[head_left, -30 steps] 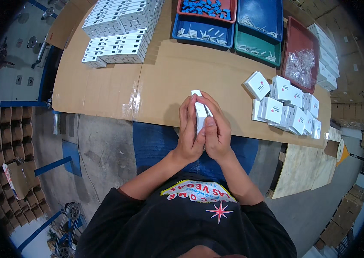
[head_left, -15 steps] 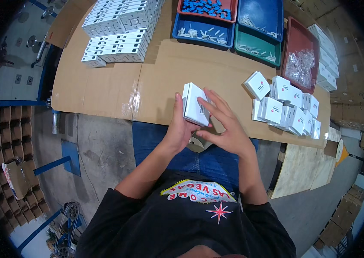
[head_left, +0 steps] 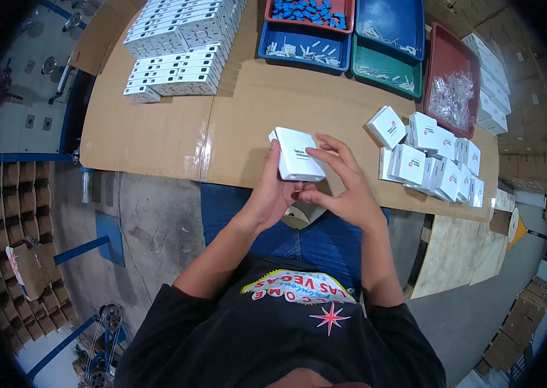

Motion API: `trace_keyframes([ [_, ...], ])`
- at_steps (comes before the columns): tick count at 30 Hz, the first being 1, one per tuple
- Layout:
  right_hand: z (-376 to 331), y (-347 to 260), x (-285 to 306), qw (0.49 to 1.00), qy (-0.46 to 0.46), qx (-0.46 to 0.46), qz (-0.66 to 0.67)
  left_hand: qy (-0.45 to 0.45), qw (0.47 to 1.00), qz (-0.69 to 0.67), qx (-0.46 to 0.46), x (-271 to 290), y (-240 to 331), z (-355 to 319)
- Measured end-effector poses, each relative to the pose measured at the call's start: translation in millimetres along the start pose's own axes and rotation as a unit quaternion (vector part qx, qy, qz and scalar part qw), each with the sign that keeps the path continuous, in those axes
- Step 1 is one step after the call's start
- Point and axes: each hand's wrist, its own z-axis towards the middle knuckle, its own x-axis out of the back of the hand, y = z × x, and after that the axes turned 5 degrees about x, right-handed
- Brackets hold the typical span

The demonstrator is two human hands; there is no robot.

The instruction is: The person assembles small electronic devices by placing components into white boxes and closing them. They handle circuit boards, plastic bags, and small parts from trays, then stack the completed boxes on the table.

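White box (head_left: 300,155) sits in front of the person's chest, above the table's near edge, printed face up, slightly tilted. Left hand (head_left: 268,193) is partly curled round it, thumb along the left side, palm below, apparently so the box is supported from underneath and the top face is clear. Right hand (head_left: 349,194) is half spread, fingertips at the face's right edge, thumb lower down near the box's close end; can't tell if it grips or only steadies. Holding it close in likely suits two-handed handling.

Similar boxes (head_left: 410,165) pile loosely at right, print mostly up, seemingly within easy right-hand reach. Stacked white units (head_left: 176,81) stand in neat rows at far left, probably to save space. Small parts sit sorted by tray: blue clips (head_left: 311,13), white pieces (head_left: 309,53), clear plastic packets (head_left: 452,100).

Surface: table (head_left: 150,139) covered in tan cardboard, shiny tape down a seam. Room: grey concrete floor (head_left: 163,216), cardboard dividers (head_left: 8,220) left, belt pulleys (head_left: 110,317) lower left, plywood sheets (head_left: 448,262) right.
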Motion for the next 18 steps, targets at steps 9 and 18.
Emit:
trace_keyframes([
  [9,6,-5,17,0.992,-0.092,0.084,-0.001,-0.019,0.990,0.023,0.137,-1,10,-1],
  [18,10,-5,-9,0.997,0.047,0.031,-0.052,-0.042,0.991,-0.116,0.057,-10,-1,1],
])
